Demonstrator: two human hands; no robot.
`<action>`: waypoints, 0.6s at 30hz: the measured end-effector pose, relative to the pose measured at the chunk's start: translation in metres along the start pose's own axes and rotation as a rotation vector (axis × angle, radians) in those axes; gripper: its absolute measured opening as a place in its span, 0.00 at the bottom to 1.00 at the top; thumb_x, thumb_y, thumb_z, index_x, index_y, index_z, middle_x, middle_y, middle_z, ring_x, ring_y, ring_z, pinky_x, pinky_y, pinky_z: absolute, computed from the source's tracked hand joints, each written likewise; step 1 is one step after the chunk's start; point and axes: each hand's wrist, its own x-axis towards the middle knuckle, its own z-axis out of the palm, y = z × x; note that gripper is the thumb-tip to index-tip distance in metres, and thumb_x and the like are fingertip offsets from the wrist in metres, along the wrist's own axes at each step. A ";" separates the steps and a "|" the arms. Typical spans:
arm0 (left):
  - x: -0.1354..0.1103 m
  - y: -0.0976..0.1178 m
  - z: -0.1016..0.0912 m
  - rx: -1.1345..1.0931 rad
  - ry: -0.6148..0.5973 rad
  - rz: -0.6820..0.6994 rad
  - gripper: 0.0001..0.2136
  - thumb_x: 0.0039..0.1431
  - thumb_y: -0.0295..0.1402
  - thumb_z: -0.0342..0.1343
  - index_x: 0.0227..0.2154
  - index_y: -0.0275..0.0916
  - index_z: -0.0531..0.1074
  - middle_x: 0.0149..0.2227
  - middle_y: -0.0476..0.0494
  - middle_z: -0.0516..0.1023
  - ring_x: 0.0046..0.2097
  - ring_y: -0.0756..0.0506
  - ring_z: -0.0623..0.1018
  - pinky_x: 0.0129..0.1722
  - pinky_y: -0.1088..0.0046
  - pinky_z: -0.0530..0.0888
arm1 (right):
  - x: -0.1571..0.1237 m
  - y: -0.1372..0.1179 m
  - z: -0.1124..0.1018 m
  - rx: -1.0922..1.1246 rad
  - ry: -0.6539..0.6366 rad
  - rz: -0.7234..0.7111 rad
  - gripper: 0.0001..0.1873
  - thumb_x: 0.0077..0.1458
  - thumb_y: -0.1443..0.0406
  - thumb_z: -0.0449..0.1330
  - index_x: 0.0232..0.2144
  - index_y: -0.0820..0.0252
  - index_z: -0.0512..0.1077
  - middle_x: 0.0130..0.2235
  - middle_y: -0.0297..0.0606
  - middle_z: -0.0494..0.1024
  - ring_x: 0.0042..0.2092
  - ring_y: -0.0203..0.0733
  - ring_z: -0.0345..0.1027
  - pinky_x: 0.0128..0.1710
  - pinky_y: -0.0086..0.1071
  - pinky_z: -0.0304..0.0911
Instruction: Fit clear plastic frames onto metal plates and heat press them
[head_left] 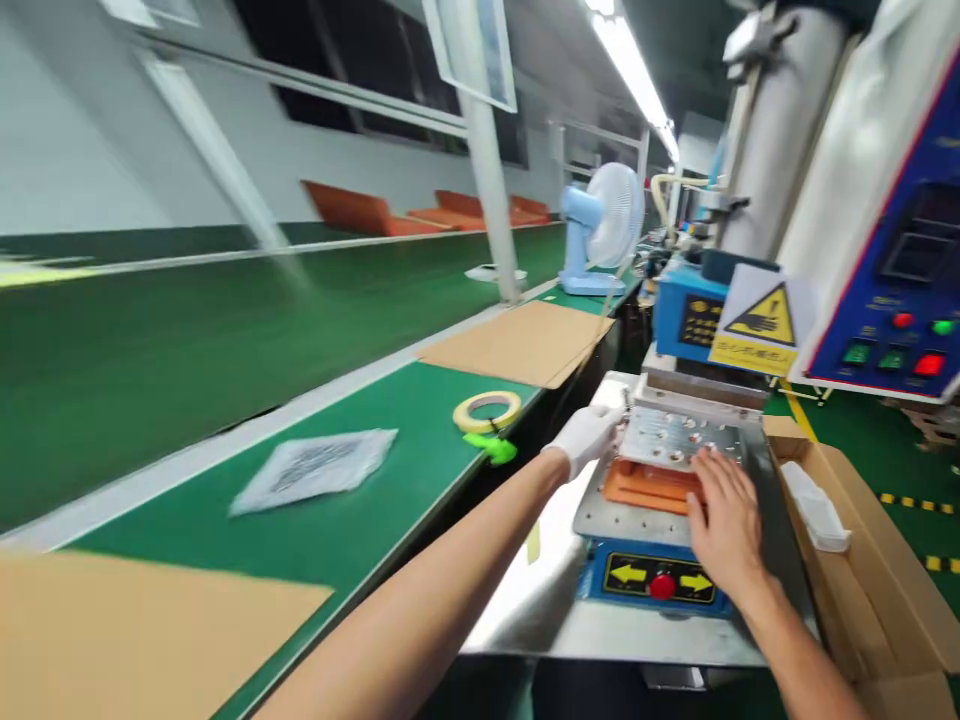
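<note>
Factory floor, long green conveyor belt (pixel 225 350) running away past a pale blue desk fan (pixel 600 230); I log the entries below from my remote station.

Left hand (pixel 581 440): white-gloved, fingertips at the left edge of a perforated metal plate (pixel 675 437); I cannot tell whether it grips. Right hand (pixel 724 520): bare, fingers spread on the plate's near edge, closed on nothing, apparently steadying it. The hands stand apart, one on either side.

Plate: sits above an orange pad (pixel 645 487) on a steel machine bed (pixel 596 525), seemingly aligned with it.

Blue button panel (pixel 652 580): yellow arrows, red button; placed at the front, I judge, for easy reach.

Yellow warning sign (pixel 765 320): shows a hand symbol, presumably posted here because hands work close to the machine.

Masking tape roll (pixel 487 410) and green object (pixel 491 450): on the belt's edge near the left hand, likely kept handy.

Cardboard box (pixel 847 590): open at right, holding a white item (pixel 816 508).
</note>
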 end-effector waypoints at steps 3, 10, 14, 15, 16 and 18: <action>-0.004 -0.009 -0.019 0.143 0.140 0.017 0.13 0.71 0.37 0.54 0.34 0.34 0.74 0.26 0.47 0.71 0.28 0.47 0.71 0.31 0.69 0.69 | 0.001 0.007 0.007 0.016 0.034 -0.039 0.26 0.70 0.66 0.54 0.67 0.56 0.70 0.68 0.44 0.75 0.71 0.54 0.66 0.71 0.58 0.60; -0.052 0.030 -0.017 0.641 -0.050 0.556 0.21 0.63 0.48 0.62 0.51 0.40 0.79 0.57 0.34 0.78 0.61 0.31 0.74 0.65 0.55 0.67 | -0.006 0.004 0.000 0.071 0.033 -0.068 0.30 0.70 0.68 0.56 0.71 0.51 0.64 0.70 0.43 0.72 0.73 0.54 0.62 0.73 0.59 0.59; -0.050 0.056 0.013 1.011 -0.295 0.647 0.37 0.51 0.51 0.69 0.63 0.42 0.74 0.57 0.29 0.78 0.60 0.24 0.75 0.61 0.48 0.70 | -0.012 0.023 -0.008 0.198 0.041 0.230 0.36 0.67 0.65 0.61 0.74 0.54 0.59 0.73 0.50 0.65 0.75 0.57 0.57 0.73 0.58 0.60; -0.045 0.061 0.020 1.057 -0.324 0.624 0.39 0.49 0.51 0.70 0.64 0.42 0.73 0.55 0.29 0.79 0.58 0.23 0.76 0.60 0.49 0.71 | -0.012 0.031 -0.008 0.245 0.016 0.331 0.36 0.66 0.64 0.63 0.73 0.56 0.60 0.71 0.52 0.68 0.73 0.57 0.62 0.71 0.57 0.63; -0.039 0.063 0.026 1.094 -0.343 0.605 0.39 0.47 0.50 0.70 0.63 0.43 0.73 0.53 0.30 0.80 0.57 0.24 0.77 0.59 0.50 0.71 | -0.011 0.039 -0.009 0.288 -0.018 0.409 0.36 0.64 0.64 0.65 0.72 0.57 0.63 0.68 0.53 0.73 0.69 0.57 0.68 0.68 0.55 0.67; -0.027 0.066 0.035 1.155 -0.365 0.587 0.34 0.45 0.50 0.70 0.57 0.43 0.76 0.49 0.32 0.82 0.53 0.26 0.80 0.56 0.55 0.73 | -0.007 0.051 -0.010 0.337 -0.086 0.492 0.35 0.58 0.63 0.71 0.66 0.58 0.70 0.61 0.50 0.81 0.62 0.57 0.77 0.63 0.50 0.73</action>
